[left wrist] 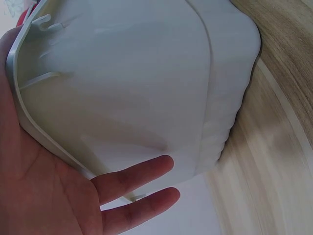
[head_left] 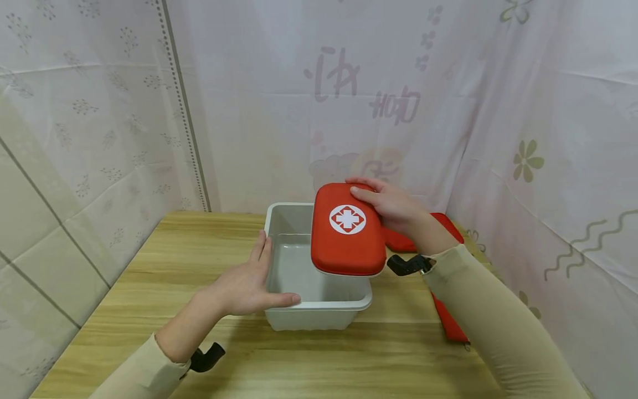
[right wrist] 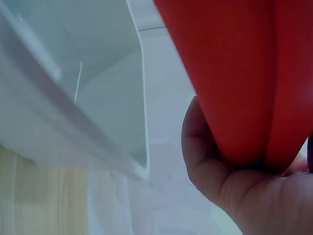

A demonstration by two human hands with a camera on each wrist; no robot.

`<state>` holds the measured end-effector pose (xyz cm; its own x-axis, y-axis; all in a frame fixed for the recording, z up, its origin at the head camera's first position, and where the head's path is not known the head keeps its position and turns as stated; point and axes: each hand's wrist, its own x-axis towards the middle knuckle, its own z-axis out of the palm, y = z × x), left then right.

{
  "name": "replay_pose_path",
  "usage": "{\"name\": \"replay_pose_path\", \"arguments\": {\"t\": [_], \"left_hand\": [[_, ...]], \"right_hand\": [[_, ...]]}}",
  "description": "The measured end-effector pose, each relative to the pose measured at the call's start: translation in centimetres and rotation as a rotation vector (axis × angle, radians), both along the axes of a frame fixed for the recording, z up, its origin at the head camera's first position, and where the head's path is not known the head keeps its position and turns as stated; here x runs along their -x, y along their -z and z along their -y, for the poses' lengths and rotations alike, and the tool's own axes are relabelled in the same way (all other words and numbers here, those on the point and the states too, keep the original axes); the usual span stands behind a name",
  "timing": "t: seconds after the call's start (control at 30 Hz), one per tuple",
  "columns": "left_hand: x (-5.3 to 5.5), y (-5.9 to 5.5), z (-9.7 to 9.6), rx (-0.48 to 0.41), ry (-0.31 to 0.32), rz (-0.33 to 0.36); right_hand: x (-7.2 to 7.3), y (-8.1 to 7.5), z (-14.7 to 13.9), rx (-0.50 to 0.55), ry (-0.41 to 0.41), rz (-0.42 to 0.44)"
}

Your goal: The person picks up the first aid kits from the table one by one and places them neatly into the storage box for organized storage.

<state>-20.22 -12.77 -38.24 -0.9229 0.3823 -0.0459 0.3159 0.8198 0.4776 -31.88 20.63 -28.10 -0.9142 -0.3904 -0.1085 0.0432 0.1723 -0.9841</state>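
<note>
My right hand (head_left: 394, 206) grips a red first-aid case (head_left: 344, 249) with a white cross emblem, thumb on its top face and fingers round its far right edge. The case is tilted above the right part of a pale grey plastic bin (head_left: 314, 319). At the bin's front left corner, my left hand (head_left: 241, 286) rests against the rim. Its thumb lies over the front rim, and its straight fingers extend along the left side. Close up in the left wrist view, two fingers (left wrist: 134, 178) stretch out beside the bin's outer wall (left wrist: 127, 88).
On the wooden table (head_left: 399, 343), a red item (head_left: 399, 243) lies right of the bin, partly behind my right forearm. Another red piece (head_left: 448, 321) shows below that forearm; whether they are one thing is hidden. Patterned curtains (head_left: 249, 111) hang behind and at both sides.
</note>
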Motion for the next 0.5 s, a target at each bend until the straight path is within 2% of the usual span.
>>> {"name": "replay_pose_path", "arguments": {"t": [0.5], "left_hand": [[0.0,0.1,0.2,-0.019,0.006,-0.003]], "right_hand": [[2.8,0.9,5.8,-0.025,-0.026,0.019]]}}
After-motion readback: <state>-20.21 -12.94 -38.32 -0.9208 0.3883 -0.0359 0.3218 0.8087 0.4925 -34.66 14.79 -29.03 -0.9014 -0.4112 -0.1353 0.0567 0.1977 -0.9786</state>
